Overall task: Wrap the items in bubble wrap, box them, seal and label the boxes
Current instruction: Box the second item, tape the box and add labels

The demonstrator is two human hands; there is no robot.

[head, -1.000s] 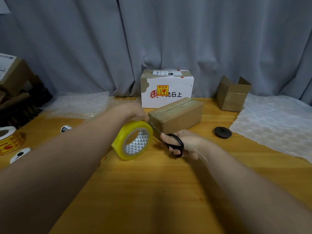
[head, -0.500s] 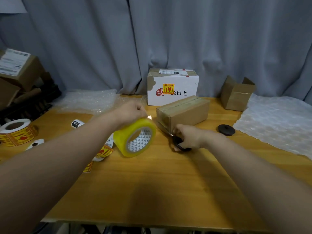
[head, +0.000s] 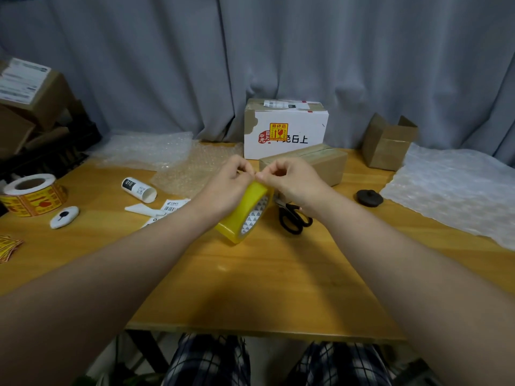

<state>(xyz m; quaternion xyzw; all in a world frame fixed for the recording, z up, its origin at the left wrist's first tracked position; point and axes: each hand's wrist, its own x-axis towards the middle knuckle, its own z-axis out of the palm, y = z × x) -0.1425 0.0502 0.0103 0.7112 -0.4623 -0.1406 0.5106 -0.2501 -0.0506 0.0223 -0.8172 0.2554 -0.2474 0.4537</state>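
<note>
Head view: left hand [head: 228, 186] and right hand [head: 291, 181] pinch the tape roll [head: 241, 222] top together, taped carton [head: 323, 165] at one o'clock, nearer right.

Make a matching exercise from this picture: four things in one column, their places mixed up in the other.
1. yellow packing tape roll
2. black-handled scissors
3. yellow-and-red sticker roll
4. small open brown cardboard box

A. wooden table's far left
B. back right, by grey curtain
C. in left hand and right hand
D. flat beside right wrist

Pairs: 1-C, 2-D, 3-A, 4-B
</note>
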